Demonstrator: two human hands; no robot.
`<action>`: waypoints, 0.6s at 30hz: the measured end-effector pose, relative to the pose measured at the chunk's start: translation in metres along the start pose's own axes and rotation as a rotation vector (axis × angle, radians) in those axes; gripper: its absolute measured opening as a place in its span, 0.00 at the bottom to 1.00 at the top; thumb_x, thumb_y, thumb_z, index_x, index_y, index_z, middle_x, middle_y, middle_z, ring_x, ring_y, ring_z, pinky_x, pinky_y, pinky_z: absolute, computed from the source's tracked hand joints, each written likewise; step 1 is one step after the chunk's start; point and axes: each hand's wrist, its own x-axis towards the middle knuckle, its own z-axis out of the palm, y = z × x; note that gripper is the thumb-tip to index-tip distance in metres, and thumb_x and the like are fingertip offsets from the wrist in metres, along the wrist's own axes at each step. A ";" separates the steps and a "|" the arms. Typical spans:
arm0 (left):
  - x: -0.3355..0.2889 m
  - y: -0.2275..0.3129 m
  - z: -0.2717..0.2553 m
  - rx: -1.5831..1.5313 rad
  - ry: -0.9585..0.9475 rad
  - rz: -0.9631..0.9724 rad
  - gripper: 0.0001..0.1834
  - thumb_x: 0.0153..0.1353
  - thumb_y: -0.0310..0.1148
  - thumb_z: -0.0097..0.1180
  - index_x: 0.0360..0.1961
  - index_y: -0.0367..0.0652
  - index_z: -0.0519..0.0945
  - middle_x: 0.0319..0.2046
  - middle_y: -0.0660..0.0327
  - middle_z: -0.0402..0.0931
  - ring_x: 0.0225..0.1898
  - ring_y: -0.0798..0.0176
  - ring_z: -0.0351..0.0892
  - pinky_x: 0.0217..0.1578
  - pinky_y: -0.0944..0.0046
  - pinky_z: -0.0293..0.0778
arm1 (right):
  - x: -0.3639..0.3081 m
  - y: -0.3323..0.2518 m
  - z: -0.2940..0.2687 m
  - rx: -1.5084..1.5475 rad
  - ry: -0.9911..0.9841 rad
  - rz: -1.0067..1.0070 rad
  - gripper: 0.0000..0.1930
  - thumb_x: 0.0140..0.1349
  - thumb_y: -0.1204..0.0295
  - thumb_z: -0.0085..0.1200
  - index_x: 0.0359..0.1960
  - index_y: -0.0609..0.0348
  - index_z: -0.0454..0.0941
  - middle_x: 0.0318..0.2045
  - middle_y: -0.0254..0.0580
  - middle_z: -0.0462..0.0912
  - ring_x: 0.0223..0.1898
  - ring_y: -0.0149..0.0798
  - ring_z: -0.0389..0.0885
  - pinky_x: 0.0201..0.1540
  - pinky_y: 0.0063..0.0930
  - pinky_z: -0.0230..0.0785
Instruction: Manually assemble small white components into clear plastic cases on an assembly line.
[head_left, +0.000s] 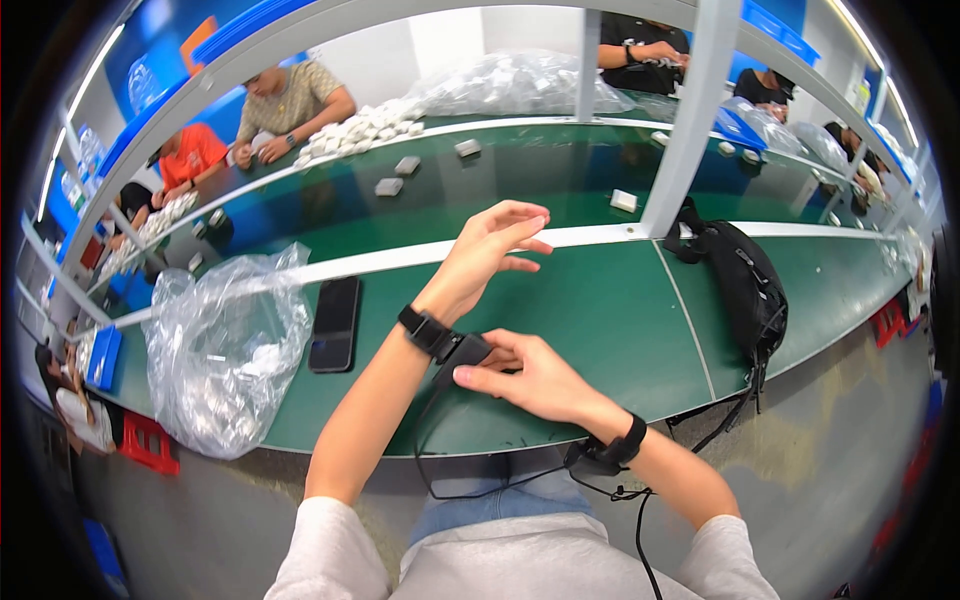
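Observation:
My left hand [485,258] is raised above the near edge of the green work table [625,310], its fingers stretched out and slightly bent, holding nothing. Around my left wrist goes a black strap [424,329] with a small black box-shaped device [464,352] on it. My right hand [540,378] grips this device between thumb and fingers. A second black wrist device [598,458] sits on my right wrist. Thin black cables [470,494] hang from the devices over my lap. Left of my left forearm lies a black smartphone [335,325].
A clear plastic bag [230,345] with white pieces stands left. At right lies a black waist bag [745,290]. A white metal post [690,120] rises from the rail. Beyond, a green conveyor [540,185] carries several white boxes [467,147]; people [290,105] sit along its far side.

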 end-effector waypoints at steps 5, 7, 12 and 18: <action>0.004 -0.033 -0.029 0.134 0.174 0.059 0.18 0.70 0.37 0.65 0.54 0.37 0.82 0.46 0.56 0.85 0.41 0.62 0.88 0.39 0.62 0.82 | 0.028 0.002 -0.001 0.000 -0.043 0.169 0.22 0.70 0.53 0.65 0.44 0.66 0.84 0.37 0.42 0.89 0.39 0.32 0.88 0.41 0.26 0.79; 0.002 -0.046 -0.041 0.227 0.188 0.067 0.17 0.70 0.36 0.65 0.53 0.36 0.82 0.44 0.55 0.86 0.39 0.63 0.88 0.37 0.62 0.82 | 0.034 -0.001 0.002 -0.013 -0.062 0.211 0.21 0.71 0.54 0.65 0.44 0.65 0.84 0.37 0.42 0.89 0.39 0.32 0.88 0.42 0.25 0.79; 0.009 -0.071 -0.056 0.441 0.194 0.208 0.13 0.68 0.32 0.65 0.47 0.32 0.84 0.39 0.54 0.87 0.31 0.64 0.87 0.32 0.64 0.81 | 0.046 -0.002 0.005 -0.030 0.014 0.272 0.22 0.69 0.52 0.65 0.37 0.63 0.83 0.32 0.42 0.88 0.32 0.30 0.86 0.36 0.23 0.78; 0.014 -0.085 -0.081 0.179 0.246 0.127 0.13 0.72 0.33 0.61 0.47 0.33 0.84 0.38 0.56 0.87 0.33 0.67 0.84 0.35 0.66 0.83 | 0.074 -0.003 -0.008 -0.171 -0.039 0.287 0.22 0.69 0.49 0.64 0.36 0.59 0.83 0.33 0.38 0.87 0.34 0.28 0.86 0.35 0.22 0.78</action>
